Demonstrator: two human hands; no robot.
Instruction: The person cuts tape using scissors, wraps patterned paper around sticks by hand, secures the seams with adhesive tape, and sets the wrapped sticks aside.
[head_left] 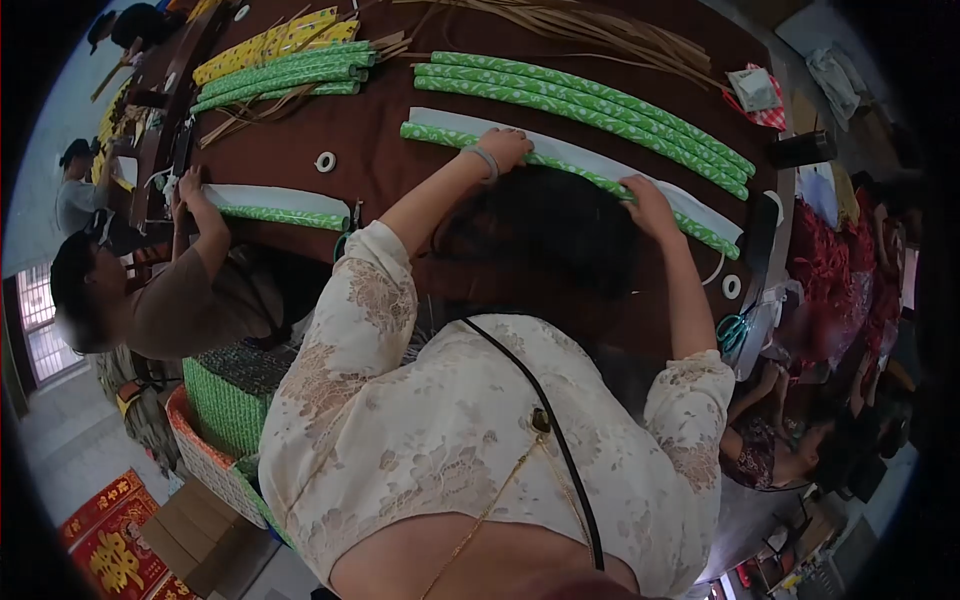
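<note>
A sheet of green paper with a white leafy pattern (570,167) lies lengthwise in front of me, its near edge rolled into a long narrow tube and its white back showing behind. My left hand (505,150) curls its fingers over the left part of this roll. Farther right, my right hand (650,207) bends its fingers round the same roll. A dark, hair-like mass (550,225) between my forearms covers part of the table in front of the paper.
Finished green rolls (580,110) lie behind the sheet, with brown strips (600,35) beyond. Tape (731,287) and blue-handled scissors (733,332) are at my right. A black cylinder (803,149) stands at the right edge. At left, another person (190,300) handles a green-and-white sheet (280,205).
</note>
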